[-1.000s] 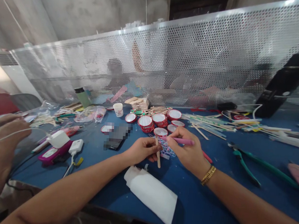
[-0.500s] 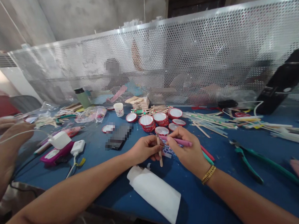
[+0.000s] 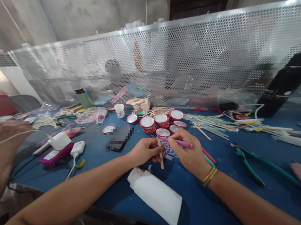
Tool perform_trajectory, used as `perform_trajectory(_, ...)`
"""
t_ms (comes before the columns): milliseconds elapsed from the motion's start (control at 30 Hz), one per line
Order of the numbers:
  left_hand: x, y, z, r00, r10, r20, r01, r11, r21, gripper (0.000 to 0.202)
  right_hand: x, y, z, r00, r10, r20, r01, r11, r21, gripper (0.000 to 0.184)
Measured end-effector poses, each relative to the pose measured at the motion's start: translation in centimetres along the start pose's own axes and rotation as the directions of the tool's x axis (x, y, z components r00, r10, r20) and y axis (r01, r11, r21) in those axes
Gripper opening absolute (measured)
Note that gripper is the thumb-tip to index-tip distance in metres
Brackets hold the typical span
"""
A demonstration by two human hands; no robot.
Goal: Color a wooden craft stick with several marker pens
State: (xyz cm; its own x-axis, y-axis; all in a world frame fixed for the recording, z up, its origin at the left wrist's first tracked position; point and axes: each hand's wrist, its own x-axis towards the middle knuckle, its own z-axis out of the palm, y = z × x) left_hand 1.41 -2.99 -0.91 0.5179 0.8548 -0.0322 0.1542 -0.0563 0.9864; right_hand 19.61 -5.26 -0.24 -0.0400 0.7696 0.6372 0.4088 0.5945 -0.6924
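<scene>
A flat wooden craft stick (image 3: 161, 158) stands nearly upright between the fingers of my left hand (image 3: 145, 150). My right hand (image 3: 188, 149) grips a pink-purple pen (image 3: 181, 143), its tip close to the upper part of the stick; whether it touches I cannot tell. Behind both hands lies a blue and white patterned piece (image 3: 172, 149), partly covered by them. A red pen (image 3: 209, 155) and a teal pen (image 3: 209, 161) lie by my right hand. In front of my hands rests a white paper packet (image 3: 158, 196).
Stacks of round red-rimmed discs (image 3: 148, 123) stand behind my hands. A phone (image 3: 120, 138) lies to the left, green-handled pliers (image 3: 246, 162) to the right. A co-worker's hands (image 3: 11, 131) are at the far left. A perforated metal screen (image 3: 153, 65) closes the table's back.
My hands keep almost the same pose, with the stick and pen still held together. The co-worker's hands at the left have shifted slightly left.
</scene>
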Motion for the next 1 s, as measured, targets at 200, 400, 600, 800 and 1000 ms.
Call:
perform_trajectory(200, -0.11, 0.32, 0.12, 1.000, -0.006, -0.011, 0.006, 1.000, 0.009, 0.047, -0.04, -0.18, 0.04, 1.000, -0.018, -0.010, 0.018, 1.000, 0.009, 0.017)
perform_trajectory(400, -0.13, 0.32, 0.13, 1.000, -0.009, -0.007, 0.009, 1.000, 0.002, 0.050, -0.04, -0.05, 0.19, 0.999, -0.022, 0.025, 0.021, 1.000, 0.023, 0.018)
perform_trajectory(600, -0.17, 0.34, 0.12, 1.000, -0.009, -0.008, 0.009, 1.000, -0.010, 0.051, 0.05, 0.13, 0.14, 1.000, -0.021, 0.022, 0.021, 1.000, 0.023, 0.016)
perform_trajectory(800, -0.17, 0.44, 0.15, 1.000, -0.014, -0.008, 0.014, 1.000, -0.009, 0.050, 0.00, 0.05, 0.07, 1.000, -0.029, 0.007, 0.028, 0.999, 0.021, 0.016)
perform_trajectory(1000, -0.20, 0.39, 0.11, 1.000, 0.000, -0.004, 0.000, 1.000, 0.002, 0.050, -0.04, -0.10, 0.12, 0.999, -0.028, 0.043, 0.027, 0.999, 0.028, 0.015)
